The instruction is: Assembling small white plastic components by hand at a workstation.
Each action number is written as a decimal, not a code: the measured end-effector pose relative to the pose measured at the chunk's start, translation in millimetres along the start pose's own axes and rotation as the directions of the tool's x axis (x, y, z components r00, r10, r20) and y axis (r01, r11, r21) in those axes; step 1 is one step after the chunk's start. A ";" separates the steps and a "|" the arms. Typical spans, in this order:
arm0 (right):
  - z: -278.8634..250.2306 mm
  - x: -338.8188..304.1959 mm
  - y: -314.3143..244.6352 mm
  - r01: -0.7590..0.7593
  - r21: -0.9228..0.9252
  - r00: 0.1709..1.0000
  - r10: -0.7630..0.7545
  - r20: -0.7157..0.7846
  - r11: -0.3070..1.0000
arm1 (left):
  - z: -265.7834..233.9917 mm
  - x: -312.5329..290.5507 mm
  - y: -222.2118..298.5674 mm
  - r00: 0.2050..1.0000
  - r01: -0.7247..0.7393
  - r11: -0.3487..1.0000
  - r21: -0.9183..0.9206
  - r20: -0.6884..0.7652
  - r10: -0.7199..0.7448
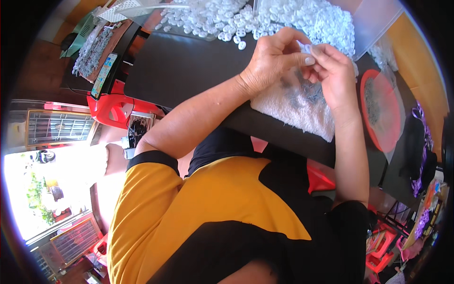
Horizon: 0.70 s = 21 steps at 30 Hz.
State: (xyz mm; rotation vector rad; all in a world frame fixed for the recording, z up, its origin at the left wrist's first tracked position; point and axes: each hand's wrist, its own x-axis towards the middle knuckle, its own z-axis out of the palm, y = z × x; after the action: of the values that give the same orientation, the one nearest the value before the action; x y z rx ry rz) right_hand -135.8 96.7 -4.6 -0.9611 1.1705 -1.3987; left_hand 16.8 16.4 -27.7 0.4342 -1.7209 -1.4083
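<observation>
Over the far part of the dark table, my left hand (276, 56) and my right hand (335, 71) meet, their fingertips pinched together. Between them is a small pale, purplish-white piece (304, 48), mostly covered by the fingers. Just beneath lies a white towel (295, 113) with small dark grey bits (313, 91) scattered on it. Beyond my hands spreads a heap of small white plastic pieces (307, 19), rounded with holes like buttons. A few loose ones (241, 45) rest on the table near my left hand.
A red round basin (368, 111) with tiny grey parts stands at the right, partly under clear plastic. To the left are a phone (104, 75), a bundle of grey strands (94, 49) and a red stool (106, 111). Purple ribbon (418, 177) hangs at the far right.
</observation>
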 end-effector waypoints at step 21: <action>13.3 -1.1 -3.0 0.161 -0.349 0.960 -0.229 -0.163 0.923 | -7.6 4.6 13.0 0.939 0.340 0.940 -0.015 0.051 -0.339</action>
State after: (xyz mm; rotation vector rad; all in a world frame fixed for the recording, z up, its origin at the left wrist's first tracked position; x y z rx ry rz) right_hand -123.4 95.8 1.2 -1.2228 1.5316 -1.5123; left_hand 23.2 12.3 -13.9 0.7174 -1.7218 -1.6928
